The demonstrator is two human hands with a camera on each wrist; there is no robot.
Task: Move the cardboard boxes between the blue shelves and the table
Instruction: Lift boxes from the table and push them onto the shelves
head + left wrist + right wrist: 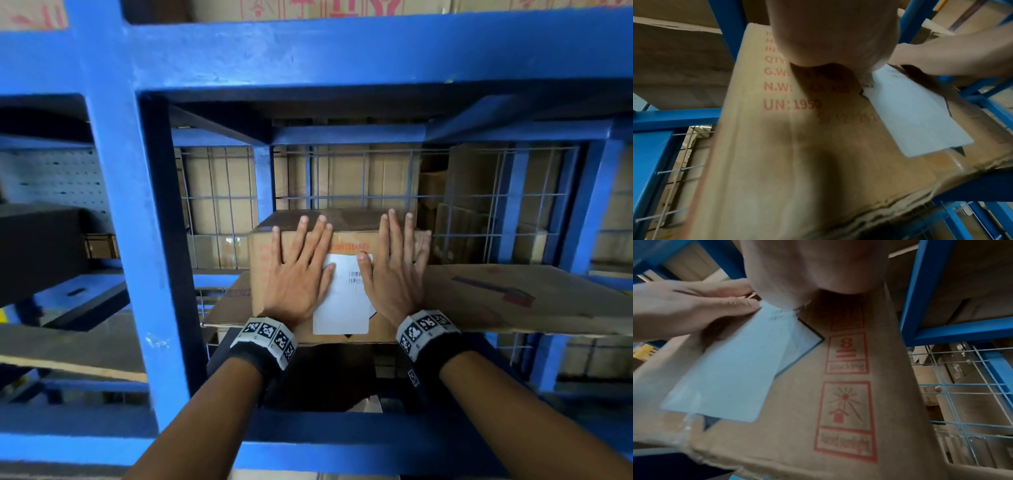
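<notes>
Forearms: both reach forward into the shelf (113, 171), wrists banded with black-and-white markers.
Left hand (298, 270): flat on the front face of the box (342, 245), fingers straight and spread, gripping nothing; thumb touches the white label (342, 301).
Right hand (394, 274): likewise flat and unclenched on the same face, thumb on the label's upper right, fingers reaching to the top edge.
Box: sits on a cardboard sheet (513, 298) laid over the blue shelf, its front near the sheet's front edge, wire mesh (479, 192) behind it.
Step, as I judge it: either sliding the box deeper onto the shelf or about to draw it out; the pictures do not settle which.
Doing it well: if pushing, press evenly with both palms, low on the face, so the box goes straight and does not tip or twist. Watch that the sheet does not slide with it. If pulling, move the hands to the side walls first, since flat palms give no hold.
Risk: the left wrist view shows the box's bottom edge crumpled; uneven force may crush it further.
</notes>
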